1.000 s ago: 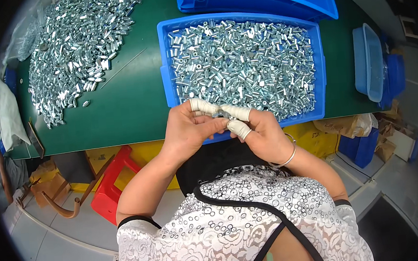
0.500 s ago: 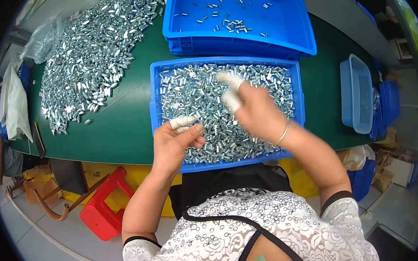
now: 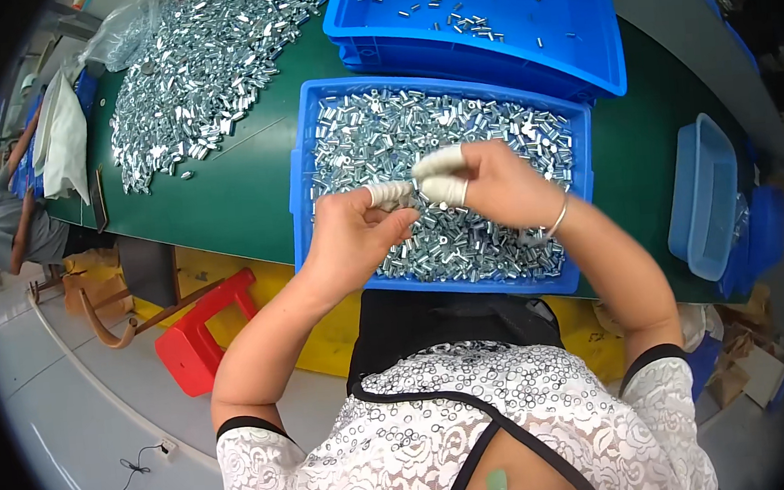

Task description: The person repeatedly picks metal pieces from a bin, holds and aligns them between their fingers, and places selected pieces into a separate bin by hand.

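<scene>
Over a blue crate point(image 3: 302, 183) full of small silvery cylindrical metal pieces point(image 3: 373, 127), my two hands meet fingertip to fingertip. My left hand point(image 3: 350, 239) is closed in a pinch, with a white wrapping on its index finger. Opposite it, my right hand point(image 3: 502, 186) pinches with its white-covered thumb and finger, which touch or nearly touch the left fingertips. Whatever lies between the fingers is too small and hidden to name. Both hands are just above the pieces, near the crate's middle.
Behind stands a second blue crate point(image 3: 488, 58) with scattered pieces inside. A heap of silvery pieces point(image 3: 214, 84) covers the far left of the green table point(image 3: 232, 198), near a thin rod point(image 3: 250, 136) and plastic bag point(image 3: 127, 35). A light-blue basin point(image 3: 702, 207) sits right; a red stool point(image 3: 193, 348) stands lower left.
My right hand has come down and left from over the pieces to meet my left hand. The left hand has moved right and slightly up. The whole view has shifted and tilted.
</scene>
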Demonstrator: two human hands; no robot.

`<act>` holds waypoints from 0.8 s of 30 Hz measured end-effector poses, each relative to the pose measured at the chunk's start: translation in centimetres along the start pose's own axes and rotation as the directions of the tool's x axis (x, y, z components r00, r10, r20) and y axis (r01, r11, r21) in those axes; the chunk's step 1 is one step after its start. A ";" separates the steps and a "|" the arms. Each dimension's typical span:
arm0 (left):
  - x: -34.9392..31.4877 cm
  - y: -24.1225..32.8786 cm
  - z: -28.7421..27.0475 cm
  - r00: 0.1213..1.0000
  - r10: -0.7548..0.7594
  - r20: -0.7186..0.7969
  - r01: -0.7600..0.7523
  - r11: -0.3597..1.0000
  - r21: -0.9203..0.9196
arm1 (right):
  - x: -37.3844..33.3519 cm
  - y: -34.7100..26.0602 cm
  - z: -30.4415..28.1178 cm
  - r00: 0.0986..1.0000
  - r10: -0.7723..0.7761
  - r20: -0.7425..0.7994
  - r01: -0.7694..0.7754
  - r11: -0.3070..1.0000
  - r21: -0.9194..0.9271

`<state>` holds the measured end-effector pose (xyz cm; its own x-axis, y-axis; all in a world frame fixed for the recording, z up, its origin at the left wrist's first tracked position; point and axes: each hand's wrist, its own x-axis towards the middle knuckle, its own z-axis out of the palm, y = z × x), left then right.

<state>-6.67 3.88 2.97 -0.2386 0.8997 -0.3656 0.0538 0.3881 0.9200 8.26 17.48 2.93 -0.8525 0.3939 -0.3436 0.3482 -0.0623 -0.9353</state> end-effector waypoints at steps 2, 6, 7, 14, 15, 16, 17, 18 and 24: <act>0.5 0.4 0.2 0.998 -0.016 0.054 0.014 0.999 0.034 | -1.3 1.3 1.9 0.996 0.023 -0.091 -0.016 0.997 0.075; 1.3 1.4 0.1 0.976 -0.083 0.201 0.060 0.991 0.118 | -2.4 2.2 3.8 0.964 0.131 -0.229 -0.064 0.958 0.279; 1.3 1.9 0.0 0.964 -0.111 0.243 0.081 0.988 0.130 | -2.6 2.3 4.1 0.965 0.175 -0.193 -0.104 0.939 0.328; 1.7 3.1 -1.4 0.877 -0.192 0.441 0.141 0.979 0.146 | -3.4 5.0 5.8 0.961 0.267 -0.073 -0.125 0.655 0.745; 1.6 3.1 -1.6 0.866 -0.167 0.472 0.144 0.986 0.085 | -3.4 5.8 6.0 0.968 0.247 -0.044 -0.100 0.542 0.834; 1.3 2.9 -2.0 0.855 -0.140 0.500 0.147 0.989 0.025 | -3.4 6.0 6.4 0.975 0.222 -0.022 -0.075 0.419 0.905; 1.2 2.4 -2.4 0.850 -0.140 0.508 0.151 0.988 0.020 | -3.4 6.1 6.7 0.973 0.231 -0.025 -0.076 0.417 0.906; 1.1 1.6 -2.9 0.867 -0.111 0.486 0.142 0.989 -0.028 | -3.5 6.1 7.1 0.979 0.202 0.004 -0.072 0.332 0.941; 0.2 -1.7 -4.0 0.907 -0.030 0.421 0.092 0.987 -0.128 | -3.2 6.1 9.4 0.984 0.151 0.097 -0.115 0.111 0.987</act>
<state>-10.65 2.64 1.91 0.1897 0.8884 -0.4181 -0.0931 0.4402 0.8931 9.49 7.25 -2.47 -0.8240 0.2890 -0.4873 -0.2484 -0.9573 -0.1477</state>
